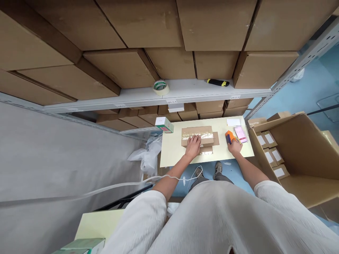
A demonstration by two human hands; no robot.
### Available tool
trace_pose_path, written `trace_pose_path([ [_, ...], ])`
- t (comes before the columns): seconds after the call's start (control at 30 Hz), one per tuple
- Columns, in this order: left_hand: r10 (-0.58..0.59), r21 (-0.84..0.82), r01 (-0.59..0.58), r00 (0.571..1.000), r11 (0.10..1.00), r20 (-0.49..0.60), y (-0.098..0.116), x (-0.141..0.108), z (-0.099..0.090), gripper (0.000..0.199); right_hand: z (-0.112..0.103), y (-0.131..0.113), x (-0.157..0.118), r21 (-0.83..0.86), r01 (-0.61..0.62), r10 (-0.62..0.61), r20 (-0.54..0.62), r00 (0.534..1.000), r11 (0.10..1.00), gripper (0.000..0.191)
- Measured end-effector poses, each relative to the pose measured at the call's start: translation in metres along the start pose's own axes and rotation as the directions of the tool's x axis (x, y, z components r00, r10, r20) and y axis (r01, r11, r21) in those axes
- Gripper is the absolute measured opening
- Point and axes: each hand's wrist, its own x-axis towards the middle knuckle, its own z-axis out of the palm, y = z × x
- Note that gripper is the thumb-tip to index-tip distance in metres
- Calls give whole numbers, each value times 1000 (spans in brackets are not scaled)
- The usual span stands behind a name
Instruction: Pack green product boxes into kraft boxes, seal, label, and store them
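Observation:
A small brown cardboard box (197,130) lies on the pale yellow tabletop (172,155), with shiny clear tape across its upper side. Flaps stick out at its right and near sides. My left hand (194,145) rests on the box's near part, fingers spread over the tape. To the right of the box, my right hand (235,146) is closed around an orange and dark blue tape dispenser (230,137), held low at the table. Beside the dispenser are a pink card-like item (241,133) and a white label sheet (233,122).
A green-and-white carton (164,125) stands at the table's back left corner. Above, a shelf (185,90) carries large boxes, a tape roll (160,88) and a utility knife (217,82). A big open carton (304,158) is at right. A white cable (113,185) crosses at left.

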Motion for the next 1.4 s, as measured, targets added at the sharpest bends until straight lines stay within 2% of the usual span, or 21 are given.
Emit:
trace_pose_path([
  [0.1, 8, -9, -8, 1000, 1000, -3, 0, 0, -1, 62, -14, -14, -9, -13, 30, -30, 37, 999, 999, 37],
  [0.17, 17, -18, -17, 1000, 1000, -8, -1, 0, -3, 64, -26, -26, -9, 28, 78, -78, -3, 997, 997, 38],
  [0.27, 33, -16, -33, 999, 999, -11, -3, 0, -4, 65, -52, -51, -1, 156, 133, -129, -37, 991, 979, 39],
  [0.33, 39, -13, -40, 999, 999, -13, -4, 0, -3, 65, -74, -72, 7, 306, 197, -224, 56, 973, 931, 40],
  [0.4, 52, -21, -53, 998, 998, -20, -7, -1, -2, 66, -95, -97, 15, 468, 219, -335, 180, 925, 856, 41],
  [0.47, 73, -35, -75, 997, 997, -32, -11, -1, 1, 67, -110, -124, 19, 571, 169, -407, 320, 855, 803, 41],
  [0.53, 95, -44, -97, 995, 994, -45, -15, -2, 2, 70, -117, -150, 19, 615, 115, -453, 428, 782, 780, 41],
  [0.6, 114, -43, -116, 992, 992, -46, -18, -3, 2, 73, -115, -173, 17, 621, 93, -481, 495, 724, 778, 41],
  [0.67, 136, -39, -137, 990, 990, -37, -21, -4, 0, 74, -107, -189, 15, 609, 82, -488, 540, 685, 789, 41],
  [0.8, 134, -40, -136, 989, 990, -56, -25, -8, -8, 67, -91, -204, 14, 546, 66, -453, 615, 646, 835, 41],
  [0.87, 84, -44, -88, 992, 995, -96, -27, -12, -11, 61, -88, -206, 15, 507, 107, -452, 628, 633, 855, 39],
  [0.97, 51, -48, -58, 991, 997, -124, -30, -17, -13, 56, -89, -210, 16, 439, 250, -493, 624, 606, 863, 35],
  [1.03, 64, -44, -70, 990, 997, -123, -32, -18, -12, 54, -90, -214, 13, 367, 374, -524, 599, 606, 852, 29],
  [1.13, 79, -41, -85, 989, 996, -128, -36, -17, -10, 54, -87, -219, 4, 214, 500, -527, 548, 650, 839, 24],
  [1.23, 93, -51, -101, 986, 994, -136, -38, -16, -7, 55, -82, -221, -8, 90, 538, -498, 531, 686, 838, 29],
  [1.33, 96, -64, -106, 985, 992, -143, -40, -16, -6, 56, -77, -221, -14, 39, 580, -511, 521, 683, 814, 45],
  [1.4, 96, -73, -108, 985, 991, -146, -40, -16, -6, 57, -76, -222, -15, 10, 616, -535, 507, 676, 788, 46],
])
